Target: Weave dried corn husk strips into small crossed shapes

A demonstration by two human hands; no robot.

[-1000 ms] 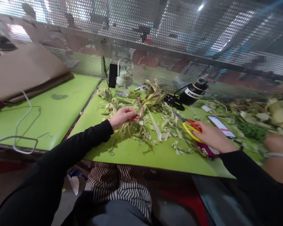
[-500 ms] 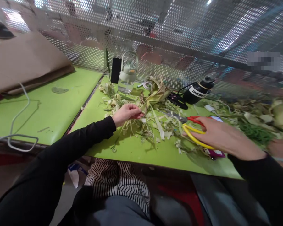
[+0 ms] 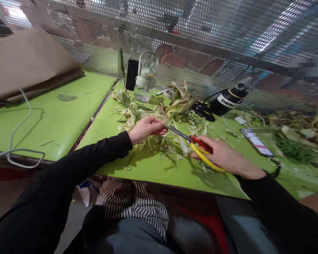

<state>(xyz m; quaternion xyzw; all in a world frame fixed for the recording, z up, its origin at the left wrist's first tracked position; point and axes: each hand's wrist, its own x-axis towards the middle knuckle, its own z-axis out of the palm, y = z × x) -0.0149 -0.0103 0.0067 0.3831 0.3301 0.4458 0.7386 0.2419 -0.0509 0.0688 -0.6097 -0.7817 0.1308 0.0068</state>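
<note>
My left hand (image 3: 146,130) is closed in a pinch over the littered tabletop, holding the near end of a pale, dry corn husk (image 3: 180,100). In my right hand (image 3: 225,155) is a pair of scissors (image 3: 180,134) with one red and one yellow handle. Their blades look nearly together and point left, with the tips at my left fingertips and the husk's end. Whether they touch the husk is hard to make out. Cut leaf scraps (image 3: 172,150) lie below and around both hands.
Behind the scraps stand a clear bottle with a pale green lid (image 3: 145,79), a black phone (image 3: 131,74) and a tape roll (image 3: 169,93). A black bottle (image 3: 228,100) and a lit phone (image 3: 257,141) are at right. Brown paper (image 3: 34,61) lies left; perforated metal (image 3: 214,46) rises behind.
My right hand has brought the scissors leftward, so the tips now reach my left fingers. The scissors' handles have come closer together. The lit phone at right is now uncovered.
</note>
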